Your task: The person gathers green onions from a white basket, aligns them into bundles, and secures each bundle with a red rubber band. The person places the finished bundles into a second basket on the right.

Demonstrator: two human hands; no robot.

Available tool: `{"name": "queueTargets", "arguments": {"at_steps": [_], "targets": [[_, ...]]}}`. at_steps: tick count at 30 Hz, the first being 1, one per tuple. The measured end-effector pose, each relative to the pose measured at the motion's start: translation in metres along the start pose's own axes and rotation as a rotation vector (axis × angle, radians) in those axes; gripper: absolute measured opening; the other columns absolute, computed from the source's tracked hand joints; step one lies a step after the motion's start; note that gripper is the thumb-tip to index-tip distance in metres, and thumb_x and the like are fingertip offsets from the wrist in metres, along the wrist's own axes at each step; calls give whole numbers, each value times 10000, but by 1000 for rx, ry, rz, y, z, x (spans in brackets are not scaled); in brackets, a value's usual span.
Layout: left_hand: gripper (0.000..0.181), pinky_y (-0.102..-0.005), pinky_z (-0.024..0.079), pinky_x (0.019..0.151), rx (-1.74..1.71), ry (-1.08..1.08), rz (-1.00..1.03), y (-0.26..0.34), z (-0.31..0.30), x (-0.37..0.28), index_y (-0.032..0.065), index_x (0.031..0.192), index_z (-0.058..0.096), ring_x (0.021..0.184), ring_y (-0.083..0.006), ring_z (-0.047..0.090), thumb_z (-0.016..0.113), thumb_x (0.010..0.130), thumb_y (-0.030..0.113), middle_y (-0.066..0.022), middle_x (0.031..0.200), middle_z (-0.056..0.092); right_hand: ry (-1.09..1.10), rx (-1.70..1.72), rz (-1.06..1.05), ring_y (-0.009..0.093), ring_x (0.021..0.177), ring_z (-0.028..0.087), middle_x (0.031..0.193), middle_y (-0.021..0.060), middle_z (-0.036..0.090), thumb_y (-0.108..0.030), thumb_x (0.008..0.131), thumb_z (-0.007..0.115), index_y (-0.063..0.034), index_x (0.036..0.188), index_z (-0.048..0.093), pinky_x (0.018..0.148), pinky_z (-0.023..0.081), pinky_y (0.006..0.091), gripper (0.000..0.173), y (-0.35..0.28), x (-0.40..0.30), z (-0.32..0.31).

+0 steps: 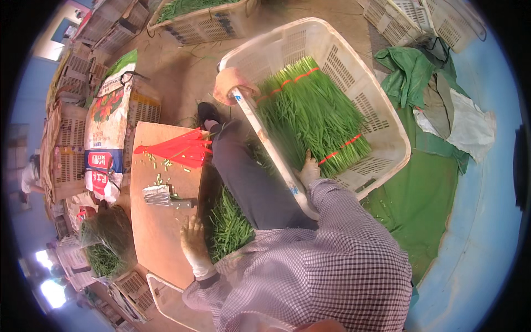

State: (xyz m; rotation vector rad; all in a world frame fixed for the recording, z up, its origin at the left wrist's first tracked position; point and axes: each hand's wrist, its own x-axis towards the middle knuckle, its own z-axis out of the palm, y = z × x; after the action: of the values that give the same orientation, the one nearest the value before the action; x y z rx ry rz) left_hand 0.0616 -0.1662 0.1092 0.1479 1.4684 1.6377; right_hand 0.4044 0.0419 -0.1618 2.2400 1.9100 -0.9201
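Observation:
My left hand [193, 240], in a pale, soiled glove, lies at the near edge of a wooden board [161, 245] with its fingers apart and nothing in them. Beyond it on the board is a cleaver [164, 196] with a dark handle, among cut stem bits. A fan of red tie strips [178, 148] lies at the board's far end. My right hand [309, 171], also gloved, reaches into a white plastic crate [290, 43] and touches bundled garlic chives [319, 112] bound with red bands. Some of its fingers are hidden against the greens.
Loose green leaves [230, 224] lie between the board and my leg. A pinkish cloth roll [234, 85] is wrapped on the crate's rim. Another crate of greens [203, 25] stands ahead. Stacked crates and a printed sack [108, 124] are left; green sheeting [415, 199] covers the right.

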Motion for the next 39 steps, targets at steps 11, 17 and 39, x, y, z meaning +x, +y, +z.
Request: {"name": "queueTargets", "arguments": {"at_steps": [11,17,39], "targets": [[559,-429,311,1165,-155,0,-45,-42,-41,-3,-25,1489,367,1330,-309,463,362,1072,347,-222,1454,475,-432,-331,70,323,1211,623,1356,205,591,-459,896,634,-104,1544,89,1020,495,432,919,12,-9,-22],[513,-358,493,971,-186,31,77,-60,-79,2,-65,1394,482,1111,-261,639,470,1055,321,-199,1264,641,-28,-515,-338,318,937,726,984,145,742,-287,921,604,-62,979,739,816,557,463,268,-90,33,-98],[704,-517,277,1180,1290,-9,916,-5,-88,210,38,1403,480,1379,-454,384,664,863,449,-249,1449,462,-58,-87,-1296,401,1039,641,1144,201,660,-174,776,750,-132,1470,446,879,527,484,758,-488,-106,36]]}}
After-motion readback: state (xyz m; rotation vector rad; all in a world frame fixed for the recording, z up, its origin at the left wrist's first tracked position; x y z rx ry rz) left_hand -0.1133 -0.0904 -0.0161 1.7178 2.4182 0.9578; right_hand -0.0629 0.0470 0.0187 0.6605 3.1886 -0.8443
